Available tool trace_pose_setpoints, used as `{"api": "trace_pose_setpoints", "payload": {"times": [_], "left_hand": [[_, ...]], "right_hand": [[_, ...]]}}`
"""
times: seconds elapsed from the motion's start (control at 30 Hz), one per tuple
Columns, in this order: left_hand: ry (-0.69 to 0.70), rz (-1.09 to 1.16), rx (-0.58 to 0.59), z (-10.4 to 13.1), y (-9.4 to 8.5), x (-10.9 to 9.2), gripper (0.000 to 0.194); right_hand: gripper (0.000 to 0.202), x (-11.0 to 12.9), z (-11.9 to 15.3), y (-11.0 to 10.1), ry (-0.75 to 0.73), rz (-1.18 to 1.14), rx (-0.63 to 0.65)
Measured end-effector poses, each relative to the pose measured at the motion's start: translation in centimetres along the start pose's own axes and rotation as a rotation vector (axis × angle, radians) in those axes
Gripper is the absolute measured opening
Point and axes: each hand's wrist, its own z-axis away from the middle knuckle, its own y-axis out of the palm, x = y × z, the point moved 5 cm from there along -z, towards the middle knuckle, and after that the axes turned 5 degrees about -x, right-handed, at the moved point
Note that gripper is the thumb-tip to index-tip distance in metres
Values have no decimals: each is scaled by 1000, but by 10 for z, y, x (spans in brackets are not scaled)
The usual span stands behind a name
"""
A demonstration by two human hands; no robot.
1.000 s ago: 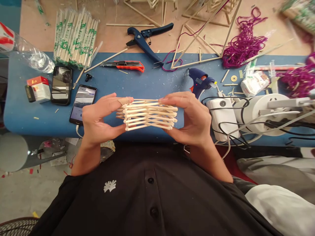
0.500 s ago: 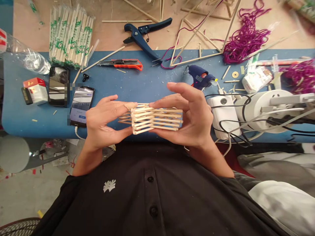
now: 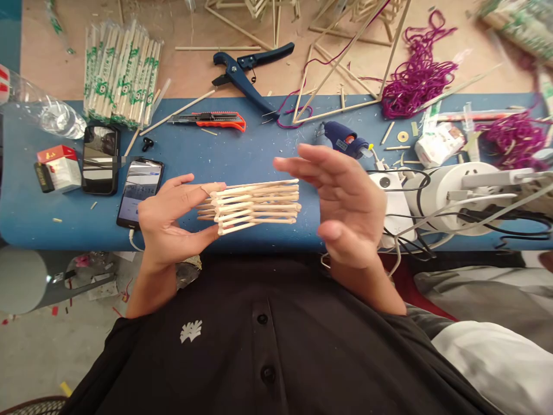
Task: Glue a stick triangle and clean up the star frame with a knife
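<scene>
A small lattice of pale wooden sticks is held up in front of the dark shirt, over the front edge of the blue mat. My left hand pinches its left end, with fingers above and thumb below. To the right of the lattice, my right hand is apart from it, fingers and thumb spread with nothing between them. Behind that hand lies a blue glue gun. A phone with a lit screen lies beside my left hand.
Farther back are an orange utility knife, a blue cutter, wrapped chopsticks, stick frames and purple yarn. A white power strip with cables sits at the right; a dark phone is at the left.
My right hand has let go of the stick lattice and opened, moving a little to the right. The lattice has shifted slightly left in my left hand.
</scene>
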Motion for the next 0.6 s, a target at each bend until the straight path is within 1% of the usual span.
{"api": "trace_pose_setpoints", "payload": {"times": [0.07, 0.1, 0.13, 0.17, 0.23, 0.3, 0.37, 0.43, 0.5, 0.57, 0.6], "left_hand": [[15, 7, -34, 1, -4, 1, 54], [21, 3, -47, 1, -6, 1, 53], [28, -5, -58, 2, -7, 1, 52], [33, -14, -69, 2, -8, 1, 52], [71, -19, -93, 3, -10, -1, 54], [121, -20, -128, 4, -12, -4, 57], [169, -21, -161, 6, -15, -4, 56], [181, -55, -168, 8, -18, 0, 45], [173, -118, -156, 11, -22, 4, 28], [130, -155, -126, 13, -25, 9, 14], [96, -142, -104, 14, -25, 12, 10]], "right_hand": [[35, 6, -1, -8, -83, -19, -141], [24, 8, -2, -11, -124, -9, -188], [19, 10, -3, -13, -138, 19, -207], [17, 11, -5, -13, -140, 39, -197], [17, 12, -8, -12, -126, 43, -123], [18, 12, -10, -10, -91, 39, -47], [21, 12, -10, -8, -73, 69, 1], [23, 14, -9, -5, -86, 113, 34], [25, 16, -8, -2, -112, 139, 71], [24, 18, -8, 0, -130, 148, 99], [22, 19, -8, 1, -132, 155, 105]]}}
